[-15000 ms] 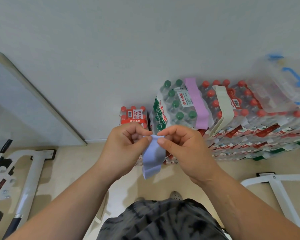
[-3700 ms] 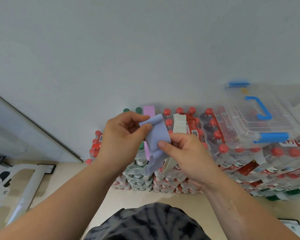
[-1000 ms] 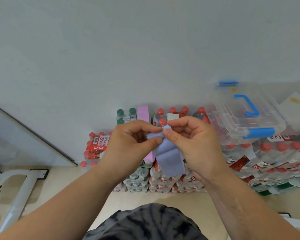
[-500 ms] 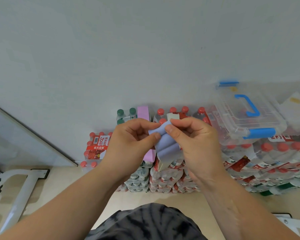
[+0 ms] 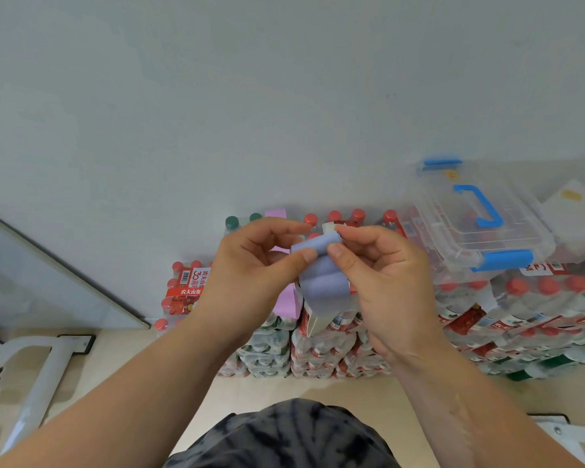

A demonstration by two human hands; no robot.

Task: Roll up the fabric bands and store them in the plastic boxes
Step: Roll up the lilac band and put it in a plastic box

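Note:
Both hands hold a pale blue fabric band (image 5: 323, 285) in front of me at chest height. My left hand (image 5: 250, 268) and my right hand (image 5: 382, 275) pinch its top end, which is curled into a small roll between thumbs and forefingers; the loose tail hangs down below. A pink band (image 5: 286, 300) and a cream band (image 5: 314, 324) lie draped over the stacked water-bottle packs behind my hands, mostly hidden. A clear plastic box (image 5: 480, 228) with a blue handle and blue clips sits closed on the packs at the right.
Shrink-wrapped packs of water bottles (image 5: 318, 349) are stacked against a white wall. A second clear box (image 5: 574, 211) shows at the far right edge. White metal frame legs (image 5: 38, 376) stand on the floor at the left and lower right.
The blue band's top end has been rolled further since a second ago, and the hanging tail has grown shorter. Both hands stay close together at the same spot.

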